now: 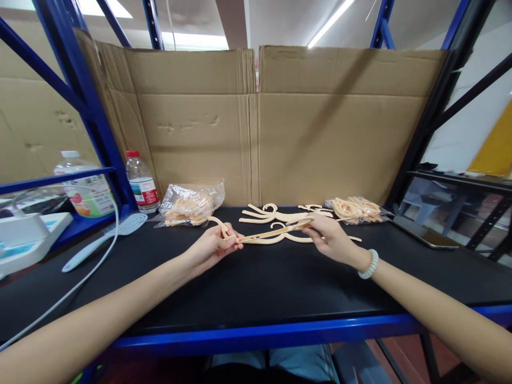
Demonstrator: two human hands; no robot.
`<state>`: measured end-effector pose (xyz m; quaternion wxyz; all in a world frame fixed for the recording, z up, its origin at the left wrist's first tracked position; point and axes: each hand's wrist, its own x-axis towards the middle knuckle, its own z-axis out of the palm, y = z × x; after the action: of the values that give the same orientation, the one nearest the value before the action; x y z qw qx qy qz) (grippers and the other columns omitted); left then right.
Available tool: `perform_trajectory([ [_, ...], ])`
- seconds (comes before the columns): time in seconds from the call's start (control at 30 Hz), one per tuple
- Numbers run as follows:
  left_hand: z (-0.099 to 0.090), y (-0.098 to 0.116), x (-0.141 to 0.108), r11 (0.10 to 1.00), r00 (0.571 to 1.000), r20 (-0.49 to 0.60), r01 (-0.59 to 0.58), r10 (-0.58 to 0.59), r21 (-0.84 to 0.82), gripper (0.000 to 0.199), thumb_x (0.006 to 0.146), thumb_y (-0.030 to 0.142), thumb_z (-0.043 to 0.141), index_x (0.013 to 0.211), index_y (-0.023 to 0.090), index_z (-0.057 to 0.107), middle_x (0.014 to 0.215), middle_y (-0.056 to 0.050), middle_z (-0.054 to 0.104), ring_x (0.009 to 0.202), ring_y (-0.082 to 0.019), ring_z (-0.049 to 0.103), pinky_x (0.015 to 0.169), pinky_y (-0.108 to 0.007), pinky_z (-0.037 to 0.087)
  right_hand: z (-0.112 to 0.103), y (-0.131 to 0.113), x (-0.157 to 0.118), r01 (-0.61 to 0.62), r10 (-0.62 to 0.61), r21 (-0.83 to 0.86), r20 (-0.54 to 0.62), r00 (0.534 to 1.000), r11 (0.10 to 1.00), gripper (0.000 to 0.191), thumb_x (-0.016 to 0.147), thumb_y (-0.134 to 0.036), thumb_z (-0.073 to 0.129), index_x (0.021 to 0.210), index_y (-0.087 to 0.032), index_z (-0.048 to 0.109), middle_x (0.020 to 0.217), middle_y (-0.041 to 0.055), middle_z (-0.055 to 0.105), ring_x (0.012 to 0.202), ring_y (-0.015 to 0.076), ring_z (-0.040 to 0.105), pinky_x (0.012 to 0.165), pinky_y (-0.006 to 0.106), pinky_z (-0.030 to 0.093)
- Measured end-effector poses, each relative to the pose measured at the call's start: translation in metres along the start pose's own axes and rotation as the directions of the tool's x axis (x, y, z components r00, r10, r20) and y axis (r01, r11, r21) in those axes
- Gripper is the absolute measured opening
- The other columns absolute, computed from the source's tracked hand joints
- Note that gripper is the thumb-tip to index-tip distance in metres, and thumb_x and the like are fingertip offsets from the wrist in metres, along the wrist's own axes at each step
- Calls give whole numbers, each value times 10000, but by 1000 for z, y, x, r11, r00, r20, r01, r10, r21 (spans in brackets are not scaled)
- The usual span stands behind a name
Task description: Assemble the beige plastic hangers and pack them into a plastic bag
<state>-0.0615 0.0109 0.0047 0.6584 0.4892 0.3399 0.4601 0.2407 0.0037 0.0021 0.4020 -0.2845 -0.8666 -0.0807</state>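
A beige plastic clothes hanger [262, 235] is held edge-on above the black tabletop, stretched between both hands. My left hand [214, 246] is closed around its left end, with a curved beige piece rising above the fingers. My right hand [328, 234], with a pale coiled band at the wrist, pinches the right end from above; its palm side is partly hidden. Just behind lies another beige hanger [294, 238], partly covered by the held one. Further back, more beige hangers [256, 214] rest flat.
Clear bags of beige hangers stand at the back left [194, 207] and back right [356, 209]. On the left are a hairbrush [130, 225], a red-capped bottle [142, 184] and a white cable [96, 272]. A dark flat device [424, 233] lies right. Cardboard [340, 122] closes the back.
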Motion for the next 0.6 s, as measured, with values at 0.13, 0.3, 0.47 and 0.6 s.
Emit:
perform_trajectory([
  [0.13, 2, -1, 0, 999, 999, -16, -28, 28, 24, 236, 564, 17, 719, 586, 123, 509, 666, -23, 663, 583, -94, 629, 580, -153, 505, 0, -3, 0, 14, -14, -10, -15, 1000, 1000, 170, 887, -114, 439, 965, -189, 570, 897, 64, 617, 821, 172, 571, 744, 319, 475],
  [0.3, 3, -2, -1, 996, 996, -42, -77, 79, 47, 252, 544, 17, 712, 587, 131, 492, 608, 1, 639, 543, -81, 605, 534, -135, 486, 2, -8, 1, 22, -21, 3, -35, 999, 1000, 205, 882, -113, 436, 1015, -194, 569, 919, 71, 633, 850, 185, 593, 765, 339, 491],
  [0.47, 2, -2, -1, 990, 989, -66, -127, 130, 58, 238, 544, 39, 727, 594, 125, 511, 650, -26, 670, 571, -92, 622, 589, -159, 517, 3, -11, 0, -13, 12, -25, -50, 999, 1000, 219, 880, -114, 437, 1040, -187, 568, 973, 82, 644, 884, 193, 607, 778, 346, 502],
  [0.6, 1, -2, 0, 984, 978, -110, -174, 178, 51, 241, 560, 54, 749, 607, 119, 521, 654, -30, 669, 605, -106, 642, 633, -183, 537, 3, -14, 1, -44, 42, -47, -50, 998, 998, 239, 893, -129, 433, 1089, -188, 557, 1027, 91, 645, 918, 203, 609, 790, 352, 503],
])
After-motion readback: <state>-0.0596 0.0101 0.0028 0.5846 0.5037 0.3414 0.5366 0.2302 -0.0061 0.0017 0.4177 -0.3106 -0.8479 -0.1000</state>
